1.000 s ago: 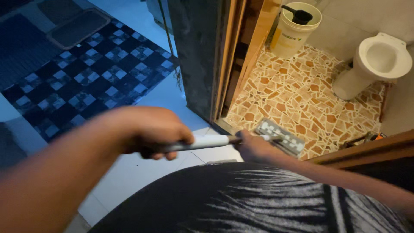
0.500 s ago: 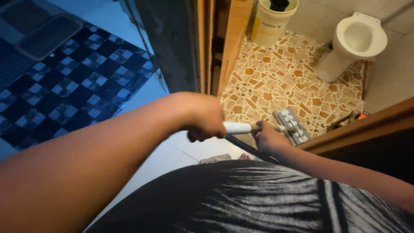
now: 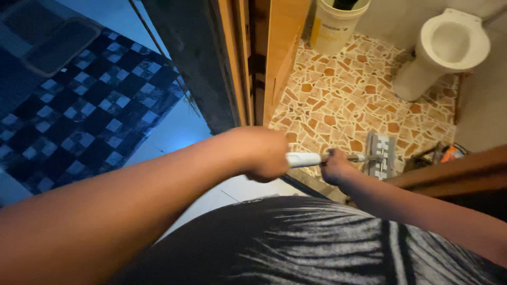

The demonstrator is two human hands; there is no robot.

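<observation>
Gripping mop handle (image 3: 304,159), both hands; yellow-labelled white bucket (image 3: 338,26) beyond.

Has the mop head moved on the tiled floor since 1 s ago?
Cannot tell for sure: the camera shifted. Against the toilet and bucket, the mop head seems to sit slightly farther into the bathroom.

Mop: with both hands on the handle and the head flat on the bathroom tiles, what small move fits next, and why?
Probably a short push of the mop forward, toward the toilet. The left hand and right hand both grip the handle, the mop head lies near the doorway edge, and most of the mosaic floor stretches ahead of it, so a forward stroke looks likeliest.
</observation>
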